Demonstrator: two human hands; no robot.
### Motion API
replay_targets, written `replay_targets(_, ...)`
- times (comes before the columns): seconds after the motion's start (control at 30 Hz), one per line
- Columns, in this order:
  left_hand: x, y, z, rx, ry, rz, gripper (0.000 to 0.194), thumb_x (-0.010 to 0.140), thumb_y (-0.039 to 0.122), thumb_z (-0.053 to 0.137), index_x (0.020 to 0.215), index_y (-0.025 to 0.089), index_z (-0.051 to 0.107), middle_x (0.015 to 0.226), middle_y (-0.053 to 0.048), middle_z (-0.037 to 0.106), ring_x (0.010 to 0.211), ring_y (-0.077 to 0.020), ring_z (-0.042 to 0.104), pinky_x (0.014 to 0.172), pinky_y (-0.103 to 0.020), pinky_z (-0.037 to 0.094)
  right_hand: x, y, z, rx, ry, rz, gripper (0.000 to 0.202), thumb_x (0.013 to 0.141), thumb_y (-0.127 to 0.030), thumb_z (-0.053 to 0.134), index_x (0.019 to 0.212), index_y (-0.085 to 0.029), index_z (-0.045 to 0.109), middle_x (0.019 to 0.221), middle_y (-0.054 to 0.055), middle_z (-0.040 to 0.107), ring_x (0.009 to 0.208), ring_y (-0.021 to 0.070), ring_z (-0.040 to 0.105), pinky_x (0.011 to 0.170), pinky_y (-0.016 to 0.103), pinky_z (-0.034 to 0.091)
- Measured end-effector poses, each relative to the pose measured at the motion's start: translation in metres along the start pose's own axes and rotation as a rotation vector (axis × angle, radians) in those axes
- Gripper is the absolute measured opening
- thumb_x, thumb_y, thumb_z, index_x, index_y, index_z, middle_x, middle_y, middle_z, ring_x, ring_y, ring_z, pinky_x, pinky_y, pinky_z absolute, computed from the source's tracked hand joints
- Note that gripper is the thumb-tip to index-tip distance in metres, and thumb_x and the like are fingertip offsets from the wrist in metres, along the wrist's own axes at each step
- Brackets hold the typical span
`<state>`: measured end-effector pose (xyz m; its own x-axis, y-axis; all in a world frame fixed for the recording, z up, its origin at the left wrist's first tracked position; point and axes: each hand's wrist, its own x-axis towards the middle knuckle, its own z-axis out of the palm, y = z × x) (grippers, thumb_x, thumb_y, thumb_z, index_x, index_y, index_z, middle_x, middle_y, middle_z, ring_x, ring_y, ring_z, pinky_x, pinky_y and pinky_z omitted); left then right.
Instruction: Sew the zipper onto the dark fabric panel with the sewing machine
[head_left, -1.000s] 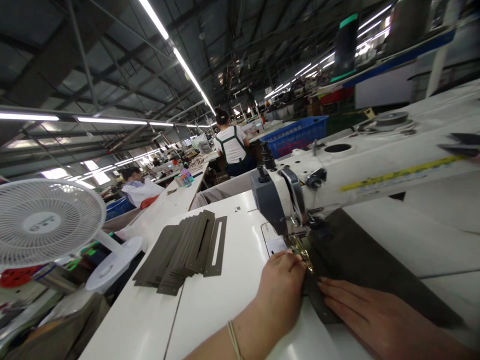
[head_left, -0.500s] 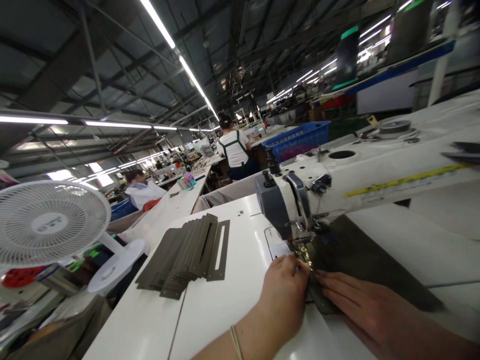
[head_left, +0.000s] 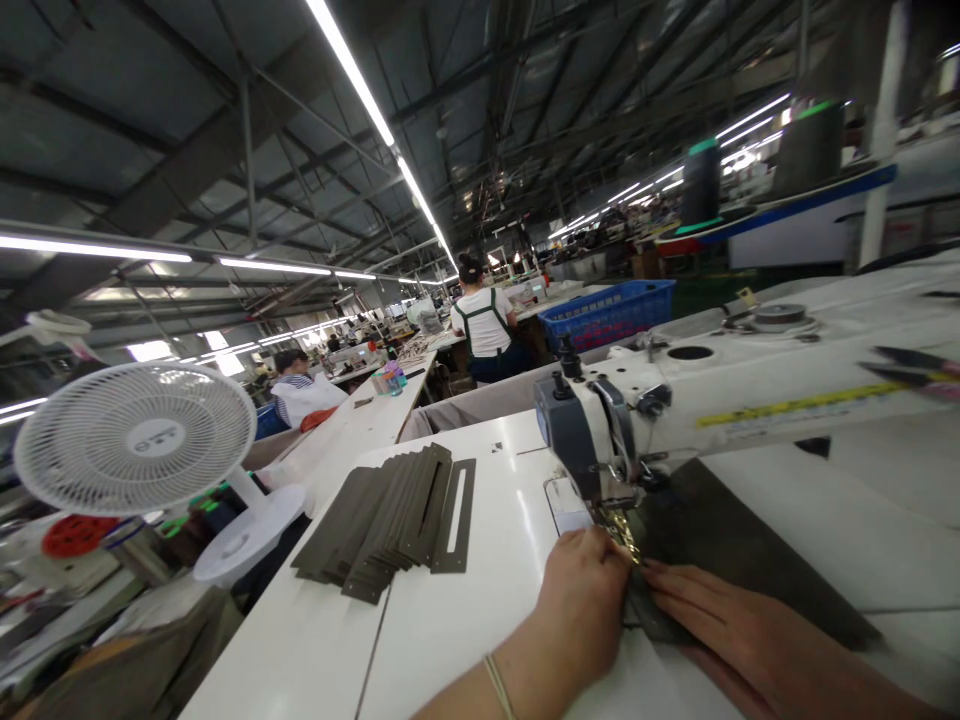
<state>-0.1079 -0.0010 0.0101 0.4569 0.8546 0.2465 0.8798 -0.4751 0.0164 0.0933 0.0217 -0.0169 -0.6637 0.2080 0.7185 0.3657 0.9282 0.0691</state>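
Note:
A dark olive fabric piece [head_left: 739,555] lies under the head of a white sewing machine [head_left: 757,390]. My left hand [head_left: 581,610] rests on the table with its fingers curled on the fabric's left edge, right by the presser foot [head_left: 621,525]. My right hand [head_left: 742,635] lies flat on the fabric, fingers stretched toward the needle. A fanned stack of dark cut pieces with slots [head_left: 394,520] sits to the left of my hands on the white table [head_left: 450,630].
A white desk fan [head_left: 139,440] stands at the table's left edge. A blue crate [head_left: 611,310] sits behind the machine. Two other people sit at tables farther back. Thread cones [head_left: 701,180] stand on a raised shelf at the right.
The camera view has shifted, so everything sits slightly lower and more to the right. Both hands stay on the fabric by the needle, nudged a little closer to the presser foot.

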Motion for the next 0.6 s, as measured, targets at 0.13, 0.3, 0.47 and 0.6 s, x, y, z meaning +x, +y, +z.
replay_targets(0.13,0.001,0.000,-0.002,0.016,-0.044,-0.008,0.023,0.082,0.019,0.061,0.104,0.014,0.060,0.099,-0.010,0.063,0.089,-0.0248,0.063,0.081,-0.037,0.056,0.015,0.010,-0.003,0.178,-0.120,0.213,0.021,0.091,-0.031,0.056,0.102,-0.024,0.072,0.098,0.005,0.074,0.085,0.0193,0.070,0.076,0.028,0.058)
replay_targets(0.3,0.000,0.000,0.003,0.041,-0.012,-0.016,0.020,0.086,0.015,0.056,0.106,0.013,0.060,0.100,-0.011,0.064,0.089,-0.0243,0.064,0.083,-0.037,0.056,0.028,0.032,0.018,0.070,-0.117,0.209,0.035,0.089,-0.011,0.040,0.101,-0.022,0.070,0.093,0.007,0.073,0.078,0.0191,0.068,0.071,0.032,0.054)
replay_targets(0.47,-0.003,0.004,0.004,0.031,0.017,0.013,0.017,0.084,0.013,0.058,0.101,0.011,0.060,0.101,-0.012,0.066,0.091,-0.0249,0.064,0.086,-0.038,0.056,0.030,0.035,0.024,-0.073,-0.117,0.097,0.023,0.088,-0.014,0.045,0.089,-0.021,0.067,0.083,0.005,0.071,0.069,0.0191,0.064,0.065,0.032,0.047)
replay_targets(0.6,-0.006,0.008,-0.001,0.028,0.019,0.017,0.015,0.083,0.013,0.060,0.098,0.010,0.061,0.097,-0.011,0.067,0.087,-0.0251,0.065,0.084,-0.037,0.057,0.021,0.033,0.033,-0.144,-0.025,0.180,0.022,0.092,-0.020,0.045,0.086,-0.021,0.066,0.075,0.005,0.068,0.064,0.0194,0.063,0.062,0.033,0.046)
